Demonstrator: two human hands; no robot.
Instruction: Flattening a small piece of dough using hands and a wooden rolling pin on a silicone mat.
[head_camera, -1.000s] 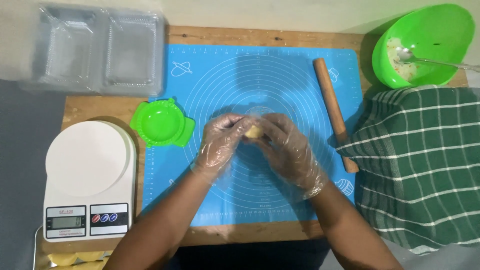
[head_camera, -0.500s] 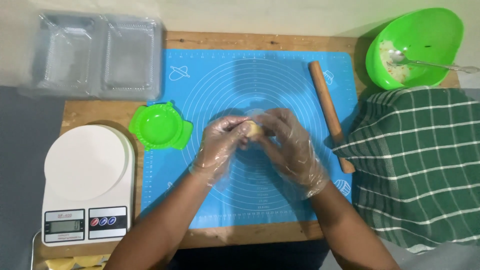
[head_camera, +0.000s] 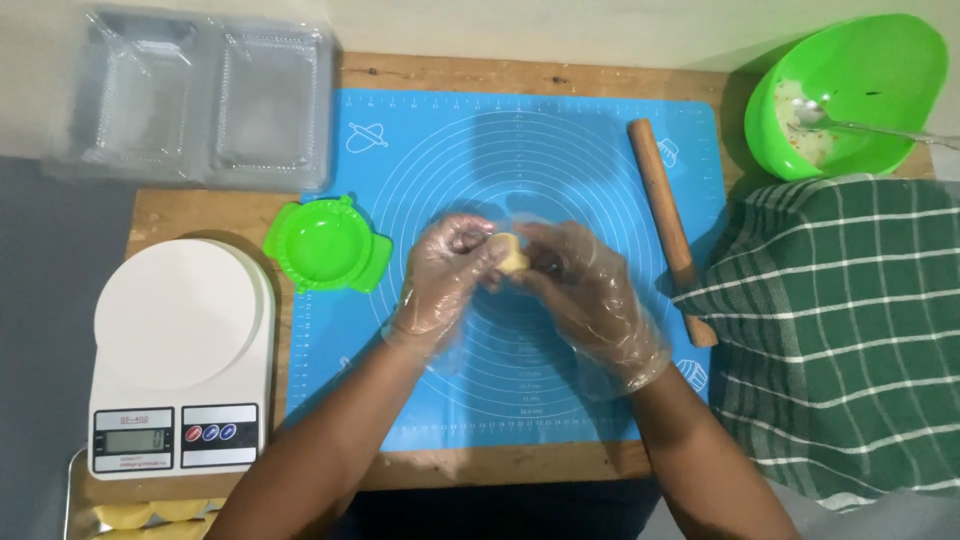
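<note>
Dough piece (head_camera: 513, 258), small and pale yellow, pinched between gloved left hand (head_camera: 447, 272) and right hand (head_camera: 585, 290), both closed on it, over middle of blue mat (head_camera: 420, 390). Rolling pin (head_camera: 668, 225) toward bench's right edge; green press (head_camera: 325, 245) left of hands.

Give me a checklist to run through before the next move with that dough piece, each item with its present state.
1. Dough piece held between both hands: ok.
2. Left hand and right hand gloved: ok.
3. Blue mat lies flat on the board: ok.
4. Green press open, beside the left hand: ok.
5. Rolling pin clear of the hands, on the mat's right edge: ok.
6. Dough sealed all round: cannot tell.
</note>
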